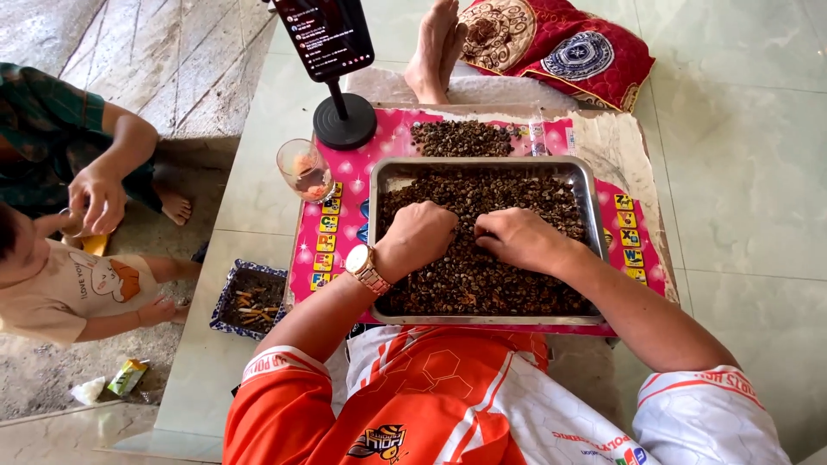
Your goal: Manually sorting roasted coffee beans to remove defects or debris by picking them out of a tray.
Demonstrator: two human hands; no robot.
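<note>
snails (482, 275) fill tray (590, 194) on pink mat (332, 245) | left hand (419, 237) curled, fingertips in snails | right hand (519, 239) curled, pinching among snails; what it grips cannot be told | 2nd snail heap (461, 138) behind tray | glass (304, 170), phone stand (344, 120) left | ashtray (250, 297) on floor

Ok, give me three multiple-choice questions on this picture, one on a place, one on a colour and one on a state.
1. Where do both hands rest?
A. in the metal tray
B. on the cushion
C. in the ashtray

2. What colour is the mat under the tray?
A. green
B. pink
C. grey

3. How does the drinking glass stand?
A. tipped over
B. upside down
C. upright

A: left hand and right hand lie on the small dark shells in the metal tray.
B: the mat is pink.
C: the drinking glass stands upright, mouth up.
</note>
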